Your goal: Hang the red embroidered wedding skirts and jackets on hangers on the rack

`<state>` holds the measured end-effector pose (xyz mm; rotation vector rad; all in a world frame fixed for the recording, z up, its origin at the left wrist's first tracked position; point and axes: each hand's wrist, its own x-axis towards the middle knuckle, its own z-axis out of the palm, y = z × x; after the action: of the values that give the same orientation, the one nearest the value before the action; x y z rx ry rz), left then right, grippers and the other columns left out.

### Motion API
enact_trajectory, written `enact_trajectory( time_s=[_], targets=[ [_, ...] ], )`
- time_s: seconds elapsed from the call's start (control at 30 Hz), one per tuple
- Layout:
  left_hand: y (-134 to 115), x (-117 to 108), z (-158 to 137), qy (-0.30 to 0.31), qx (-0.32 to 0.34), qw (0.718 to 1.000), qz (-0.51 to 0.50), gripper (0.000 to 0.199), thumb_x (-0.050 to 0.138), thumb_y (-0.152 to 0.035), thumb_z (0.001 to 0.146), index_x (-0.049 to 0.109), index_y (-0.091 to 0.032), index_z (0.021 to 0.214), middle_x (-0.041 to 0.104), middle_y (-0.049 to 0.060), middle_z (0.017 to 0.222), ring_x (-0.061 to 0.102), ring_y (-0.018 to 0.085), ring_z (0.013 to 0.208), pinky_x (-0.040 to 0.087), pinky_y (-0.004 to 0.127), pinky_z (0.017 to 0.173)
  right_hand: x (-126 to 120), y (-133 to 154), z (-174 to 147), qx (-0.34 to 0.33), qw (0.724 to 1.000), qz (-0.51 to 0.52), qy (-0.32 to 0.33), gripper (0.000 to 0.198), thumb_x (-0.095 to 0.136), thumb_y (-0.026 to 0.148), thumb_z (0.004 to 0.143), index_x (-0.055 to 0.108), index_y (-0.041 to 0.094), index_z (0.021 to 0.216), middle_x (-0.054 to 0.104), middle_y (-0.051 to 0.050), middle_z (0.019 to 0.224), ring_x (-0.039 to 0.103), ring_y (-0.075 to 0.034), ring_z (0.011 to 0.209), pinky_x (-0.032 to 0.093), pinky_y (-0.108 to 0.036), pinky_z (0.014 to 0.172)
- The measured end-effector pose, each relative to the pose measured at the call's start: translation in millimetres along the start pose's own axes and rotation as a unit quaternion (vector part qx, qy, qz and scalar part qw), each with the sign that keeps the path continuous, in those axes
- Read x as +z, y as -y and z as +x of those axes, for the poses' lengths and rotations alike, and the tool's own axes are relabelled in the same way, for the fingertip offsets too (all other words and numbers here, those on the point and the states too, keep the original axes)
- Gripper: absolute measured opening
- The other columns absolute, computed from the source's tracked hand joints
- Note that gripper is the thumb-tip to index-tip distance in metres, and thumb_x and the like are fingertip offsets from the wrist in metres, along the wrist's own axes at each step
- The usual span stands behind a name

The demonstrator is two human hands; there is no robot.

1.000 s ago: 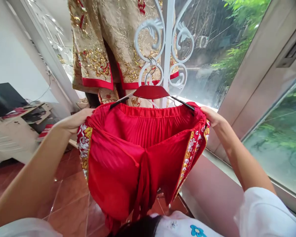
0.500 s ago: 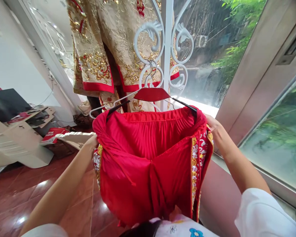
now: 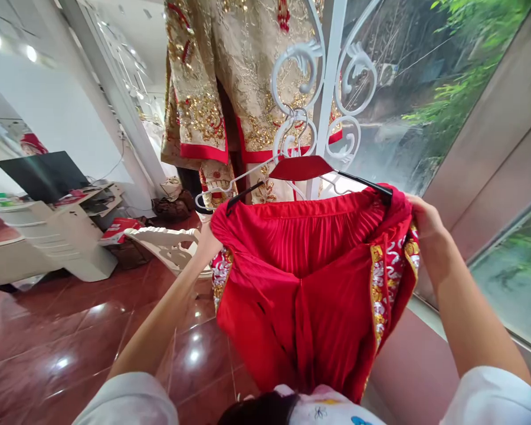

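A red pleated skirt [image 3: 287, 295] with gold-and-silver embroidered bands at its sides hangs from a hanger [image 3: 301, 169] with a red centre and black clip arms. At the left end of the waistband, my left hand [image 3: 209, 239] is closed on the cloth, its fingers mostly hidden behind it. My right hand [image 3: 426, 217] grips the right end near the embroidered edge, fingers likewise tucked behind. Between the two hands the waist is spread wide, showing the pleated inside. A white hanger [image 3: 216, 190] hangs just behind the skirt's hanger.
Behind stands a white scrolled metal rack [image 3: 325, 88] with a gold-embroidered garment [image 3: 248, 88] beside it. A window [image 3: 393, 136] is at the right. To the left are a carved white chair [image 3: 168, 242], a desk [image 3: 66, 236] and a monitor [image 3: 44, 176].
The view has swung left, so the skirt, hangers and rack sit farther right in the picture. Both hands still hold the waistband's ends; more of the chair and desk shows.
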<state>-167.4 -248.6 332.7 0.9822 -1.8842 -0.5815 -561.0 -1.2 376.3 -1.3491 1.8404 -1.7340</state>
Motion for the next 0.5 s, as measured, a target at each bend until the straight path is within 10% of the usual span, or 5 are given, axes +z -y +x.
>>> enact_trajectory(
  time_s=[0.1, 0.27, 0.5],
  targets=[
    [10.6, -3.0, -3.5, -0.056, 0.033, 0.997, -0.05, 0.025, 0.053, -0.028, 0.076, 0.066, -0.009, 0.084, 0.066, 0.007, 0.084, 0.059, 0.021, 0.081, 0.048, 0.03, 0.073, 15.3, 0.4, -12.1, -0.058, 0.997, -0.008, -0.05, 0.071, 0.039, 0.058, 0.08, 0.04, 0.019, 0.139, 0.064, -0.012, 0.104, 0.062, -0.021, 0.082, 0.049, -0.034, 0.07],
    [0.7, 1.8, -24.8, -0.148, 0.138, 0.971, -0.125, 0.057, 0.044, -0.037, 0.08, 0.045, -0.014, 0.132, 0.059, 0.012, 0.122, 0.059, 0.022, 0.106, 0.047, 0.032, 0.09, 50.7, -9.9, -30.0, -0.155, 0.926, -0.226, -0.258, 0.061, 0.054, 0.051, 0.079, 0.05, 0.017, 0.13, 0.063, -0.012, 0.11, 0.061, -0.025, 0.096, 0.049, -0.039, 0.084],
    [-19.1, -18.0, -23.6, -0.203, 0.143, 0.966, 0.073, 0.04, 0.029, -0.036, 0.093, 0.059, -0.014, 0.107, 0.064, 0.013, 0.107, 0.057, 0.021, 0.109, 0.042, 0.03, 0.096, 47.5, -19.9, -27.5, -0.205, 0.9, -0.329, -0.201, 0.043, 0.032, 0.043, 0.09, 0.061, 0.02, 0.114, 0.065, -0.01, 0.104, 0.06, -0.028, 0.103, 0.046, -0.039, 0.086]
  ],
)
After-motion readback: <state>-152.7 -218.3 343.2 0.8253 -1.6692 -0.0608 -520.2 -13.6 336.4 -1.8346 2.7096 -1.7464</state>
